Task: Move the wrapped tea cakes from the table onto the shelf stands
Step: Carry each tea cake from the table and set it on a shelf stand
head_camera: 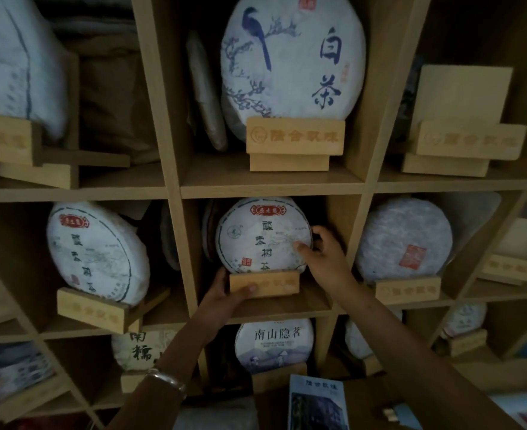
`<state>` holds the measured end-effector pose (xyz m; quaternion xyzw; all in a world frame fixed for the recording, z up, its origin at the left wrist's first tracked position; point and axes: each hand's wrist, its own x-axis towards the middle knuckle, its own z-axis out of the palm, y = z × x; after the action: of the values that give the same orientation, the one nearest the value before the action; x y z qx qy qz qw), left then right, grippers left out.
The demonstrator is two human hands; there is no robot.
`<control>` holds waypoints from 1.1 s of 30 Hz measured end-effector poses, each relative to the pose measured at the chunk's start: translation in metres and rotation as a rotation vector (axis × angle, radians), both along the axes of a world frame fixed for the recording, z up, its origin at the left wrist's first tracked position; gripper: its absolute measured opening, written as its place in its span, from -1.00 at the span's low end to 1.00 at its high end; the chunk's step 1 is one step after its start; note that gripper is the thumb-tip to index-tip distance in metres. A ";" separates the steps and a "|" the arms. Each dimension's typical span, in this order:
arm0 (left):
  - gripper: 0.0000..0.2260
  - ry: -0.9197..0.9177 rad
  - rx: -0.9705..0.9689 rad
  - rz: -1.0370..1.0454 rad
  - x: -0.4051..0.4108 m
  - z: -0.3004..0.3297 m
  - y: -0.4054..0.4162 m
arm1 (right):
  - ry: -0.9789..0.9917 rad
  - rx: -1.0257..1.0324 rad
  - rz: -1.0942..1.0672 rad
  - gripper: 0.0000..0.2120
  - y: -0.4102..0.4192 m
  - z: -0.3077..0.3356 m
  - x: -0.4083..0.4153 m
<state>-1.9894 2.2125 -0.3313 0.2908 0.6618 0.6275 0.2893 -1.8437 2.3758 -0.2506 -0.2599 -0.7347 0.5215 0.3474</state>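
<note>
Left hand [225,294] gripping wooden stand [263,283], right hand [321,252] pinching tea cake [262,237]

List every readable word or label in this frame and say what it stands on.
"白茶": bird-painted tea cake, top middle cubby.
"南山隐茗": tea cake in the cubby below the hands.
"酸枣树茶", roughly: tea cake gripped by the right hand.
Engraved stand held by the left hand, red seals, booklet: too blurred.

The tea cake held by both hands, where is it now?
In the head view, the tea cake stands upright on a wooden stand in the middle shelf compartment, directly below the bird-painted cake.
</note>
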 end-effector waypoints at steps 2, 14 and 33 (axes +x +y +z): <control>-0.25 0.005 0.001 0.022 0.003 0.002 0.000 | -0.028 0.020 -0.007 -0.72 0.000 0.002 0.001; -0.38 0.088 -0.027 0.252 0.023 0.013 -0.010 | -0.059 0.142 -0.048 -0.48 -0.014 0.008 0.007; -0.72 0.192 -0.232 0.169 0.079 0.060 -0.060 | -0.127 0.457 -0.028 -0.60 -0.047 0.025 0.082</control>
<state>-1.9101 2.1529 -0.2713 0.2574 0.7765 0.5384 0.2023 -1.7621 2.3291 -0.2258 -0.2171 -0.8504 0.3195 0.3572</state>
